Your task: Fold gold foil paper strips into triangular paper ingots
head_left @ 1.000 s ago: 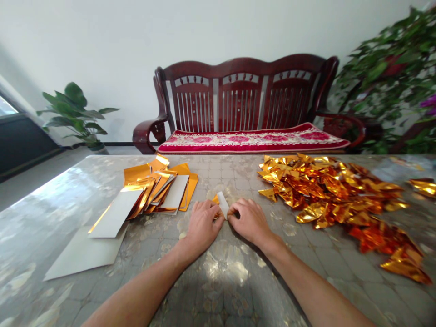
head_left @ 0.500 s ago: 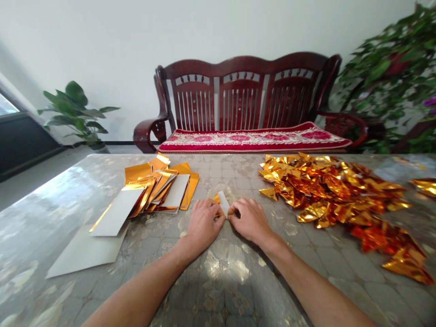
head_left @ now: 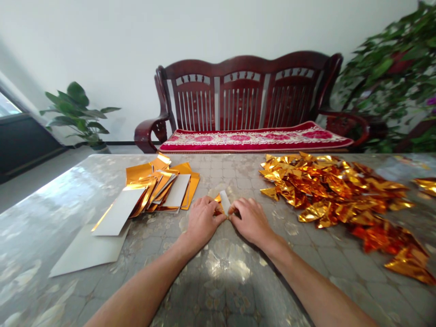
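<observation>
Between my two hands lies a small sheet of gold foil paper [head_left: 225,201], partly folded, with its white back and a strip of gold showing. My left hand [head_left: 205,218] pinches its left side, fingers curled and thumb pointing inward. At the near right corner, my right hand [head_left: 250,220] grips the paper between thumb and fingertips. Both hands rest low on the table, their fingertips almost meeting. The fingers cover the paper's lower edge, so the exact folds there are hidden.
To the left lies a loose pile of gold and white-backed paper sheets [head_left: 160,188]. A big heap of folded gold foil pieces [head_left: 327,186] spreads over the right side. Clear plastic [head_left: 405,167] lies behind it. Beyond the patterned table [head_left: 225,295] stands a wooden bench [head_left: 240,100].
My left hand has shifted slightly at the paper, its thumb now nearer my right fingertips. More of the gold side shows beside the white strip. The piles are unchanged.
</observation>
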A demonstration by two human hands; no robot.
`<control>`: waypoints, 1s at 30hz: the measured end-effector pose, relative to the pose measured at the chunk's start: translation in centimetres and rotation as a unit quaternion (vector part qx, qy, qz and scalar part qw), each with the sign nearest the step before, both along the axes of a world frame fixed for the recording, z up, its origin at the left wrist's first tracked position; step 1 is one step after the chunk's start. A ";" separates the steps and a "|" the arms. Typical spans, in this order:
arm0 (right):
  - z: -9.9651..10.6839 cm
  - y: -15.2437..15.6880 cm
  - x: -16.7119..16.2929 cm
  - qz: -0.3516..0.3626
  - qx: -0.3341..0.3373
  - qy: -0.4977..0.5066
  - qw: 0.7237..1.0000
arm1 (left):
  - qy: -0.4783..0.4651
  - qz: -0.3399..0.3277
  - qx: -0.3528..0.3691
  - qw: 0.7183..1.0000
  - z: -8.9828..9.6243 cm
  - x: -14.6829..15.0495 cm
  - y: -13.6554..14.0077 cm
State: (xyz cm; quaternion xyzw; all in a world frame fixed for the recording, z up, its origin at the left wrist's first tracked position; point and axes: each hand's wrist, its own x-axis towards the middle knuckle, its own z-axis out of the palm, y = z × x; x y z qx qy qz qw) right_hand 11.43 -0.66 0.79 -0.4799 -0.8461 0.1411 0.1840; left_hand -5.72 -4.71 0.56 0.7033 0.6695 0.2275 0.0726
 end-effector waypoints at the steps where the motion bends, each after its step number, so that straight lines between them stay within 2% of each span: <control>1: -0.1 0.0 0.0 0.007 0.002 0.004 1.000 | 0.000 0.005 0.002 1.000 -0.1 -0.1 0.1; 6: -0.2 0.0 0.2 0.042 0.018 0.006 0.999 | -0.016 -0.004 -0.007 1.000 -0.3 -0.8 0.6; 12: 0.0 0.1 0.1 0.047 0.010 0.014 0.999 | -0.076 -0.104 -0.020 0.992 -0.1 -2.5 1.1; 16: 0.0 0.2 0.0 0.031 -0.002 0.018 0.999 | -0.102 -0.141 -0.019 0.985 -0.2 -3.2 1.4; 23: -0.3 0.1 0.2 0.041 0.003 0.032 0.999 | -0.089 -0.099 -0.019 0.991 -0.6 -3.1 2.0; 30: -0.6 0.2 0.3 0.071 0.033 0.018 0.997 | -0.062 -0.052 -0.012 0.997 -0.2 -2.4 2.0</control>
